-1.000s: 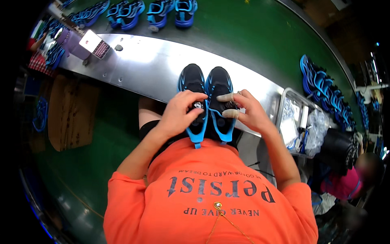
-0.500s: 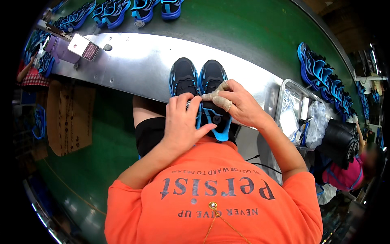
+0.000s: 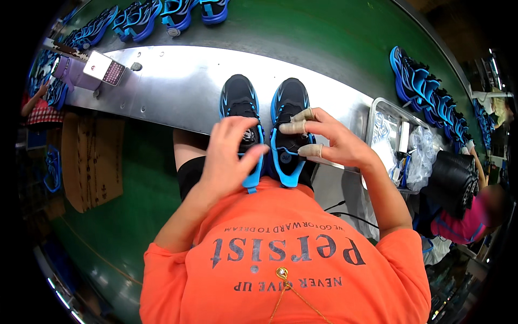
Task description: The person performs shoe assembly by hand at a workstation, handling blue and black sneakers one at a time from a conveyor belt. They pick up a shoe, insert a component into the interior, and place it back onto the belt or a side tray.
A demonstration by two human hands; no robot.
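Two black sneakers with blue trim stand side by side at the near edge of the metal bench (image 3: 178, 70), toes pointing away from me. Over the left sneaker (image 3: 238, 92), my left hand (image 3: 225, 154) is open, its thumb apart from the curved fingers and covering part of the shoe's opening. My right hand (image 3: 332, 141) is open at the right sneaker (image 3: 291, 96), with pale covers on its fingertips. Those fingertips reach over the tongue and collar; whether they press on the shoe I cannot tell. A round dark mark shows on the right insole.
Rows of similar sneakers (image 3: 137, 24) stand on the green belt (image 3: 318, 32), with more sneakers (image 3: 426, 86) at the right. A metal tray (image 3: 372, 124) with plastic bags is on my right. A purple container and phone (image 3: 105, 68) sit left; a cardboard box (image 3: 91, 162) is below. Co-workers are at both sides.
The two sneakers, close together before, now stand farther apart. My hands have separated, the left moving left and the right moving right, and their fingers have spread.
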